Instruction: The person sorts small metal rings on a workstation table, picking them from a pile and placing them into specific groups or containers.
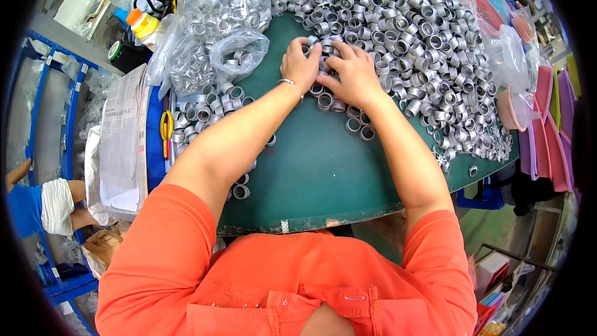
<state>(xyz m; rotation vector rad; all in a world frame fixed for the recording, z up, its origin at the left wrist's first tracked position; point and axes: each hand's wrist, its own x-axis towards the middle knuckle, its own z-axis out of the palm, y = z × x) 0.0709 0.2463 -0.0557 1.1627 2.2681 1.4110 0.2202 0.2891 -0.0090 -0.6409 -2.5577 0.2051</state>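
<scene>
Both arms reach forward over a green tabletop (298, 162) to the near edge of a large heap of grey metal threaded rings (398, 18). My left hand (301, 66) is curled in at the heap, with a bracelet on its wrist. Close beside it on the right, my right hand (353, 74) bends its fingers over the rings, thumb toward the left hand. A few rings show between the two hands; the fingertips are partly hidden among them. Just below the hands lie loose rings (353, 124). A second, smaller group of rings (205, 109) lies left of my left forearm.
A clear plastic bag (241, 55) with rings sits at the left. Beyond the left edge are yellow-handled scissors (166, 126), newspaper (122, 130) and bottles (143, 23). At the right stand a pink container (512, 109) and coloured folders (550, 130). Another person (46, 205) is at far left.
</scene>
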